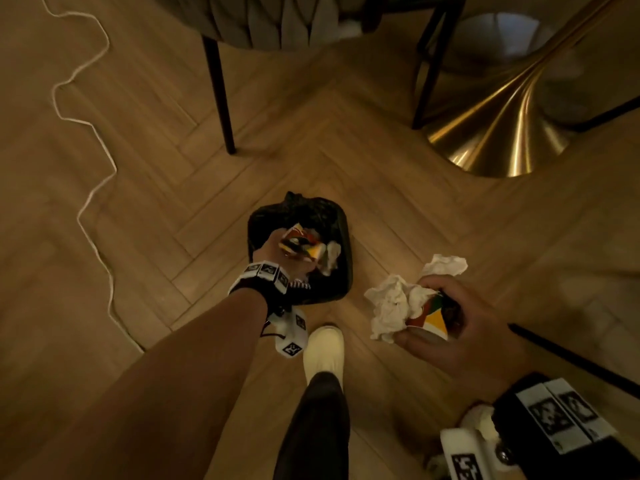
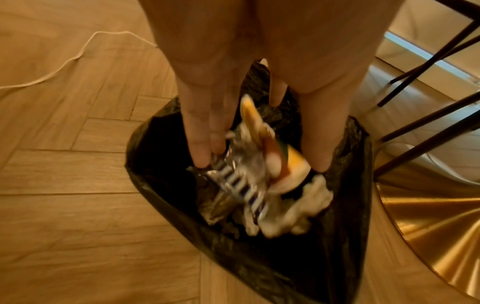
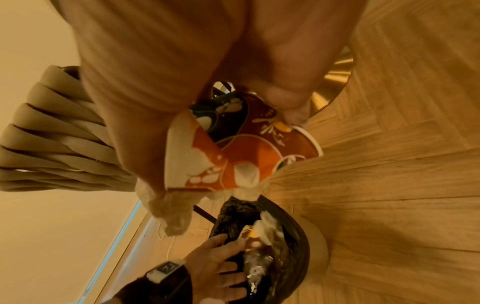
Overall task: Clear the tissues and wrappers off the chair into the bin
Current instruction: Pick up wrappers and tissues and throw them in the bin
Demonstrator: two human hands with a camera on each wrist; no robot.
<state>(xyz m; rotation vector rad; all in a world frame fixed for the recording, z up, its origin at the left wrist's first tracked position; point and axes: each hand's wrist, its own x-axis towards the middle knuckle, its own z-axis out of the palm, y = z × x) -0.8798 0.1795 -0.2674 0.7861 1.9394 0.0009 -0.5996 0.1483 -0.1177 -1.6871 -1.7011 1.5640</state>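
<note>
A small bin with a black liner (image 1: 346, 244) stands on the wooden floor in front of my foot. My left hand (image 1: 273, 249) hovers over its mouth with straight, spread fingers (image 2: 200, 152). A silver foil wrapper (image 2: 233, 181), a colourful paper cup (image 2: 288, 164) and a crumpled tissue (image 2: 298, 209) lie blurred just under those fingers, inside the bin (image 2: 155, 168). To the right of the bin, my right hand (image 1: 446, 317) grips another colourful paper cup (image 1: 433, 318) and crumpled white tissues (image 1: 391, 303). The cup (image 3: 246, 148) fills the right wrist view. The grey padded chair (image 1: 277, 22) stands behind the bin.
A brass flared base (image 1: 502, 126) sits at the right, beside the chair's black legs (image 1: 221, 98). A white cord (image 1: 86, 168) snakes over the floor on the left. My pale shoe (image 1: 323, 348) is just before the bin. A black bar (image 1: 571, 351) lies at the right.
</note>
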